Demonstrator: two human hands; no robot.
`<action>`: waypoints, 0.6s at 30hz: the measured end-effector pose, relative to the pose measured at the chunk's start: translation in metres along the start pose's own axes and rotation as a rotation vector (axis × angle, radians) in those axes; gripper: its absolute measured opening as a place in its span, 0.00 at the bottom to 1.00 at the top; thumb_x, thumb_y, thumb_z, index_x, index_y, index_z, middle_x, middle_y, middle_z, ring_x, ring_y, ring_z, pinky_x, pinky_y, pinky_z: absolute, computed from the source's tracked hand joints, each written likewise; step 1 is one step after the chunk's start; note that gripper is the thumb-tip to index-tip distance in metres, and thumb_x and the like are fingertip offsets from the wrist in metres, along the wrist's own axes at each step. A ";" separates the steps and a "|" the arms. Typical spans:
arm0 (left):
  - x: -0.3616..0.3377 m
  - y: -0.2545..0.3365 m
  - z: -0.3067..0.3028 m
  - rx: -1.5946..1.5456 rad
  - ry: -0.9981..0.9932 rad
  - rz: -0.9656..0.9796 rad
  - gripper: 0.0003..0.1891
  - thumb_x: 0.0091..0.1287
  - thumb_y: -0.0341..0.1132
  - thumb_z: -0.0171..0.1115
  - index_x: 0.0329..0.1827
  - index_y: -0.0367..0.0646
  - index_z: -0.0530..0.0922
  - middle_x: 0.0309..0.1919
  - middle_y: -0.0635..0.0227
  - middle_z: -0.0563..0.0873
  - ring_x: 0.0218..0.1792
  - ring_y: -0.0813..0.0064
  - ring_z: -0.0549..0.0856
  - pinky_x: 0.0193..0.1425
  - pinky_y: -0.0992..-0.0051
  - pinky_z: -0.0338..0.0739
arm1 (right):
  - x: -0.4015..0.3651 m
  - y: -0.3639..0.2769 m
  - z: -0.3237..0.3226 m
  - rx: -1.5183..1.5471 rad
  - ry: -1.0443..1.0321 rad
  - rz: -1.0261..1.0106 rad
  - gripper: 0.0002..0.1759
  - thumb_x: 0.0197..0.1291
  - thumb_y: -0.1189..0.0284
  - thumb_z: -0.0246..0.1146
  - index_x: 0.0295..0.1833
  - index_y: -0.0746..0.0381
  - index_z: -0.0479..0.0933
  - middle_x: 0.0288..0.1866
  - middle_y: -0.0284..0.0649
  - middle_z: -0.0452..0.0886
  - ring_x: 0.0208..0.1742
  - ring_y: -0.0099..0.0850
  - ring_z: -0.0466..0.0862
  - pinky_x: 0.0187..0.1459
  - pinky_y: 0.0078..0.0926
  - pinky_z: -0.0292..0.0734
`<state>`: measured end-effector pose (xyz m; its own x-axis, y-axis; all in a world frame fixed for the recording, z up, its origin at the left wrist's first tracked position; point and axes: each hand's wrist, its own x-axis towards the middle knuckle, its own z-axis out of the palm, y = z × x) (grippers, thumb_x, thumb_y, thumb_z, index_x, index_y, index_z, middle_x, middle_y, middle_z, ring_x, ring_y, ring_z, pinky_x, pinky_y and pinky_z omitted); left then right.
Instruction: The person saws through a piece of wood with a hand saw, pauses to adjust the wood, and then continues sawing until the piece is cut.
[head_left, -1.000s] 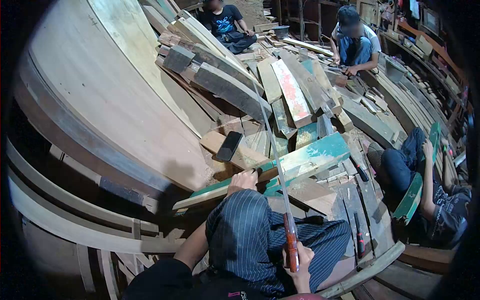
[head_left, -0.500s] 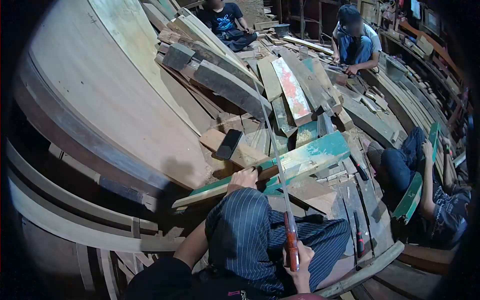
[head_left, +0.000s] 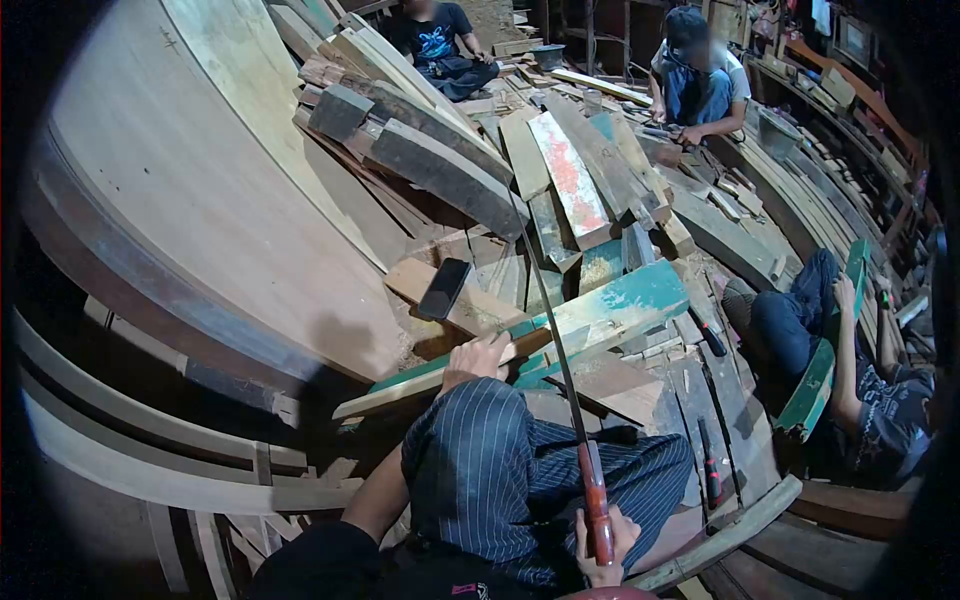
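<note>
My right hand (head_left: 610, 545) is wrapped around the red-brown handle of a handsaw (head_left: 560, 360), low over my right leg. Its long thin blade points away from me and crosses over a board with chipped green paint (head_left: 620, 312) in this view. My left hand (head_left: 478, 358) grips a narrow green-edged plank (head_left: 400, 388) just beyond my raised knee, fingers curled over its top. Beyond the left hand, a black phone (head_left: 444, 289) rests on a bare wooden board (head_left: 408, 278).
Stacked offcuts (head_left: 450, 180) fill the middle. A large curved panel (head_left: 220, 210) stands on the left. A red-and-black-handled tool (head_left: 711, 470) lies at my right. One co-worker (head_left: 880, 390) holds a green board (head_left: 808, 390); two other people sit at the back.
The saw and my right hand have come slightly back towards me, and the blade has turned from bright to dark. My left hand remains on the plank. The view has shifted slightly.
</note>
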<state>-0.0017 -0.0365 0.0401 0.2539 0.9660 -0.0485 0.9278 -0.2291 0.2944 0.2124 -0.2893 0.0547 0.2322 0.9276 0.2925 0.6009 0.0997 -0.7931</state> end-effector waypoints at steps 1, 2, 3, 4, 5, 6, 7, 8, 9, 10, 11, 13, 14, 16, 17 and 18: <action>0.000 -0.002 0.002 -0.012 0.009 0.003 0.25 0.54 0.34 0.63 0.57 0.42 0.73 0.43 0.51 0.84 0.46 0.48 0.85 0.49 0.52 0.78 | -0.006 0.000 -0.001 -0.070 0.076 -0.056 0.11 0.47 0.71 0.73 0.32 0.59 0.77 0.20 0.40 0.76 0.21 0.41 0.76 0.31 0.35 0.66; -0.001 -0.003 0.003 -0.005 0.020 0.019 0.25 0.54 0.34 0.63 0.57 0.42 0.73 0.43 0.51 0.84 0.46 0.48 0.84 0.50 0.52 0.78 | -0.012 0.000 -0.001 -0.140 0.150 -0.111 0.11 0.47 0.70 0.73 0.32 0.59 0.77 0.21 0.40 0.76 0.21 0.41 0.76 0.31 0.35 0.66; -0.002 -0.003 0.003 0.001 0.030 0.034 0.26 0.54 0.34 0.64 0.58 0.42 0.73 0.43 0.51 0.84 0.46 0.48 0.84 0.50 0.52 0.78 | -0.016 -0.002 -0.003 -0.210 0.223 -0.165 0.11 0.47 0.70 0.73 0.32 0.59 0.77 0.21 0.40 0.76 0.21 0.41 0.75 0.32 0.35 0.66; -0.001 -0.004 0.002 0.007 0.042 0.050 0.26 0.53 0.33 0.64 0.58 0.42 0.73 0.43 0.51 0.84 0.46 0.48 0.84 0.50 0.53 0.78 | -0.017 -0.001 -0.014 -0.191 0.012 -0.096 0.11 0.47 0.71 0.73 0.32 0.59 0.77 0.21 0.41 0.76 0.21 0.42 0.75 0.32 0.35 0.65; -0.002 -0.003 0.001 0.011 0.038 0.039 0.26 0.53 0.33 0.64 0.57 0.42 0.73 0.43 0.51 0.84 0.47 0.48 0.84 0.50 0.53 0.78 | -0.017 -0.002 -0.015 -0.173 0.003 -0.083 0.11 0.47 0.71 0.73 0.32 0.59 0.77 0.21 0.41 0.76 0.21 0.42 0.75 0.32 0.35 0.65; -0.001 -0.001 -0.001 0.015 0.034 0.030 0.25 0.53 0.33 0.64 0.57 0.42 0.74 0.44 0.52 0.84 0.47 0.48 0.84 0.50 0.53 0.78 | -0.013 -0.004 -0.017 -0.156 -0.005 -0.070 0.11 0.47 0.71 0.73 0.31 0.59 0.76 0.21 0.41 0.75 0.21 0.42 0.75 0.32 0.35 0.65; -0.002 0.000 -0.003 0.019 0.030 0.020 0.25 0.53 0.33 0.64 0.56 0.41 0.74 0.44 0.52 0.84 0.47 0.49 0.84 0.50 0.54 0.78 | -0.011 -0.006 -0.018 -0.139 -0.014 -0.057 0.11 0.47 0.71 0.73 0.31 0.59 0.76 0.21 0.41 0.75 0.21 0.42 0.75 0.32 0.35 0.65; -0.003 0.001 -0.004 0.012 0.046 0.032 0.23 0.53 0.32 0.64 0.54 0.40 0.75 0.43 0.52 0.84 0.48 0.49 0.84 0.51 0.55 0.78 | -0.010 -0.001 -0.014 -0.171 0.010 -0.072 0.11 0.47 0.72 0.73 0.30 0.59 0.75 0.20 0.41 0.75 0.20 0.42 0.75 0.31 0.35 0.64; -0.003 0.000 -0.002 0.012 0.031 0.030 0.23 0.53 0.31 0.64 0.54 0.40 0.75 0.43 0.52 0.84 0.48 0.49 0.84 0.51 0.55 0.79 | -0.007 -0.005 -0.016 -0.165 -0.010 -0.054 0.11 0.48 0.72 0.73 0.29 0.59 0.75 0.20 0.42 0.75 0.20 0.43 0.75 0.30 0.34 0.64; -0.001 -0.002 0.000 0.014 0.020 0.030 0.22 0.53 0.31 0.64 0.54 0.40 0.74 0.43 0.52 0.84 0.48 0.50 0.84 0.51 0.55 0.79 | -0.001 -0.011 -0.016 -0.158 -0.027 -0.039 0.11 0.48 0.72 0.73 0.29 0.60 0.75 0.19 0.42 0.74 0.19 0.43 0.75 0.29 0.34 0.65; 0.001 -0.003 0.000 0.017 0.010 0.031 0.22 0.53 0.31 0.64 0.53 0.40 0.74 0.43 0.52 0.84 0.48 0.50 0.84 0.51 0.55 0.79 | 0.006 -0.017 -0.014 -0.149 -0.042 -0.025 0.11 0.48 0.72 0.73 0.29 0.60 0.75 0.19 0.42 0.74 0.19 0.43 0.75 0.29 0.33 0.65; 0.000 0.000 -0.003 0.021 0.006 0.024 0.23 0.53 0.30 0.64 0.54 0.41 0.74 0.43 0.52 0.84 0.48 0.51 0.84 0.51 0.56 0.79 | 0.020 -0.029 -0.011 0.010 -0.022 -0.022 0.11 0.49 0.74 0.72 0.29 0.62 0.74 0.17 0.44 0.73 0.16 0.42 0.75 0.24 0.31 0.67; -0.002 0.002 -0.005 0.024 0.013 0.027 0.23 0.53 0.30 0.64 0.54 0.41 0.74 0.43 0.52 0.84 0.48 0.51 0.84 0.51 0.56 0.79 | 0.027 -0.039 -0.011 0.027 -0.015 -0.023 0.11 0.49 0.75 0.72 0.29 0.62 0.74 0.17 0.44 0.72 0.16 0.42 0.75 0.23 0.30 0.67; -0.003 0.002 -0.005 0.032 0.022 0.033 0.22 0.54 0.31 0.65 0.54 0.41 0.74 0.44 0.53 0.84 0.48 0.51 0.85 0.51 0.56 0.79 | 0.032 -0.039 -0.010 0.105 -0.002 -0.057 0.09 0.54 0.76 0.70 0.29 0.64 0.74 0.15 0.43 0.73 0.14 0.37 0.75 0.21 0.26 0.66; -0.002 0.000 -0.003 0.037 0.025 0.038 0.22 0.55 0.32 0.65 0.54 0.42 0.74 0.44 0.53 0.84 0.48 0.52 0.85 0.51 0.56 0.79 | 0.032 -0.039 -0.011 0.137 0.008 -0.004 0.09 0.54 0.76 0.70 0.30 0.64 0.75 0.15 0.42 0.73 0.13 0.36 0.75 0.21 0.26 0.67; -0.002 0.000 -0.001 0.042 0.027 0.043 0.22 0.55 0.33 0.66 0.54 0.42 0.74 0.45 0.53 0.84 0.48 0.52 0.85 0.51 0.56 0.79 | 0.034 -0.041 -0.011 0.169 0.018 0.049 0.08 0.54 0.76 0.70 0.31 0.65 0.76 0.15 0.42 0.73 0.13 0.35 0.76 0.21 0.26 0.68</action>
<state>-0.0026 -0.0383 0.0415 0.2864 0.9581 -0.0106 0.9271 -0.2743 0.2553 0.2042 -0.2662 0.1032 0.2724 0.9264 0.2598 0.4518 0.1152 -0.8846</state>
